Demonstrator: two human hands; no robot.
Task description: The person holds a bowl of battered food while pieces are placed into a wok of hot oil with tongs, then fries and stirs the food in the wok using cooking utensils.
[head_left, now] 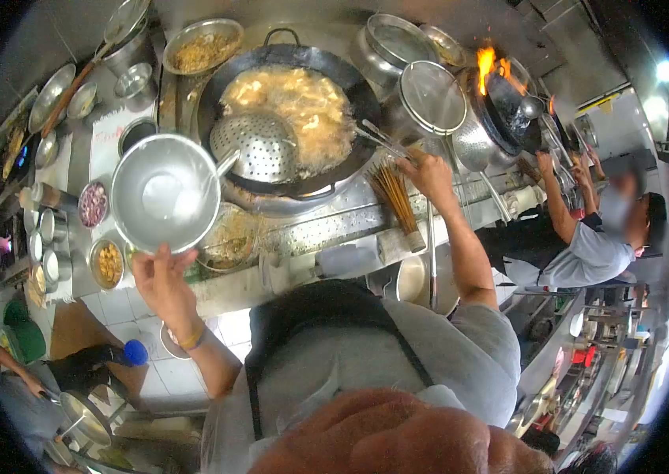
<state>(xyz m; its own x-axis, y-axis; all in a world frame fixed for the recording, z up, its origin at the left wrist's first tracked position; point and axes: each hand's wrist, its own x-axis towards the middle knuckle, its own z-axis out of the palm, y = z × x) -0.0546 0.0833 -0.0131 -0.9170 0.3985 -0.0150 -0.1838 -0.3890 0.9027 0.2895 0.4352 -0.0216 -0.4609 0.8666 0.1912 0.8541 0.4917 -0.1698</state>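
My left hand (165,286) grips the near rim of a metal bowl (165,193), which looks empty apart from a little wetness or shine. My right hand (427,171) is closed round metal tongs (382,139), whose tips reach the right edge of a large black wok (212,93). Pale pieces of food (295,99) bubble in oil inside the wok. A perforated metal ladle (254,148) lies over the wok's near left part, its handle passing behind the bowl's right rim.
A bundle of thin sticks (394,193) stands below my right hand. Round strainers (433,96) rest right of the wok. Flames (486,67) rise at another wok, where a co-worker (587,245) stands. Small bowls of onion (93,204) and yellow cubes (106,264) are at left.
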